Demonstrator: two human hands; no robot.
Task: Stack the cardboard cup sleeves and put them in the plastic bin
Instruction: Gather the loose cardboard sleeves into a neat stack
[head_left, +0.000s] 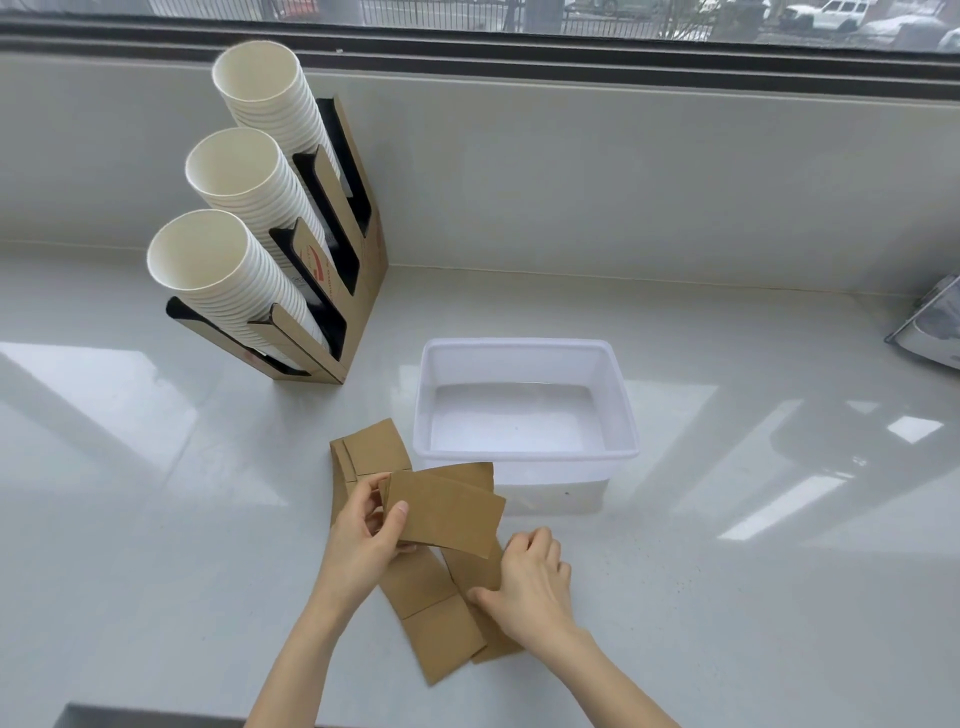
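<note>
Left hand (363, 540) pinching flat kraft sleeves (447, 512)

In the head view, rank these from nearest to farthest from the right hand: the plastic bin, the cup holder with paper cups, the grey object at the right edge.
From the right hand:
1. Plastic bin, just beyond it, empty.
2. Cup holder, far left, by the wall.
3. Grey object, far right edge.

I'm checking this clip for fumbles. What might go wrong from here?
The left hand pinches a small stack of sleeves by one end only, so they may fan out or slip. The right hand presses on overlapping loose sleeves and may drag up several. The plastic bin is light and may get nudged.
</note>
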